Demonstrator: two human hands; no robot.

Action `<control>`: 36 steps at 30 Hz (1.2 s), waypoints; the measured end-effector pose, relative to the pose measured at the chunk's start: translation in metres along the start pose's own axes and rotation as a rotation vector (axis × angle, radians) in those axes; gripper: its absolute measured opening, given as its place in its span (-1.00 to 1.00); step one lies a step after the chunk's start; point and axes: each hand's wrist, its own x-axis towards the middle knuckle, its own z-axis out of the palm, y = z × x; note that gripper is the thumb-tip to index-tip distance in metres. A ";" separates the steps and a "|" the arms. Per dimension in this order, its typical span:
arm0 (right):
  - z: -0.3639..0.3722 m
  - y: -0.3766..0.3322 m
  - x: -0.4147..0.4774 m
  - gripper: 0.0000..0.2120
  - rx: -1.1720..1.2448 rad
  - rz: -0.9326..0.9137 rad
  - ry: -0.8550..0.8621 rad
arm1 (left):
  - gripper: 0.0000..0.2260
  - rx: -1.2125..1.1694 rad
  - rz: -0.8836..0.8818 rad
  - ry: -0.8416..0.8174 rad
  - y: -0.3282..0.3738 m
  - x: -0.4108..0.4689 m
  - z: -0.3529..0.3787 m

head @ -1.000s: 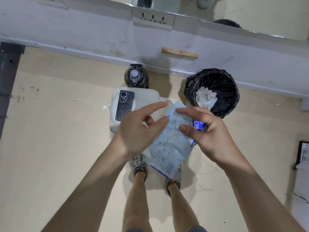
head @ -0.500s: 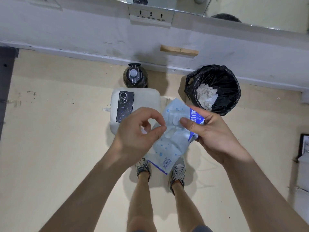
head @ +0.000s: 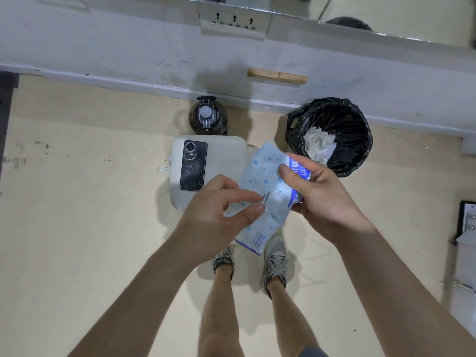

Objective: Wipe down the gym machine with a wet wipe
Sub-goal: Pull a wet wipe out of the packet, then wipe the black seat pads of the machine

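Pack (head: 260, 186): pale blue wet-wipe pouch with darker blue dots; held in the air between both hands, above the near right corner of the pad; long axis slanted, upper end toward the bin, lower end over the shoes.
Right hand (head: 324, 199): grips the pack's right side; thumb lies flat on the top face, fingers curl beneath; printed blue label shows just beside the thumb.
Left hand (head: 216, 215): thumb and forefinger pinch at the middle of the pack's top face; other fingers curled loosely; whether flap or wipe sits between the tips cannot be told.
Pad (head: 226, 158): grey, rounded corners; stands on the floor (head: 77, 228) near the wall foot; near edge hidden by the left hand.
Phone (head: 193, 164): dark, face down, camera end away from the person; lies along the pad's left edge.
Bottle (head: 208, 117): dark, clear flip cap; stands just beyond the pad's far edge, close to the wall.
Bin (head: 360, 130): black liner; on the floor right of the pad, against the wall; white wad (head: 319, 145) inside.
Shoes (head: 275, 256): grey, laced; on the floor below the pack.
Wall: socket strip (head: 233, 20) above the bottle; wood block (head: 277, 76) fixed lower, between bottle and bin.
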 end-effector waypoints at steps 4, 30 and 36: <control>0.010 0.007 0.007 -0.61 -0.039 -0.003 0.049 | -0.82 0.115 -0.084 0.148 -0.006 0.014 0.010; 0.072 0.121 0.094 -0.63 -0.989 0.091 -0.169 | -0.32 0.034 -0.656 0.056 -0.161 0.131 0.013; 0.076 0.114 0.092 -0.55 -0.442 0.267 -0.009 | -0.54 -0.295 -0.536 0.170 -0.148 0.107 0.003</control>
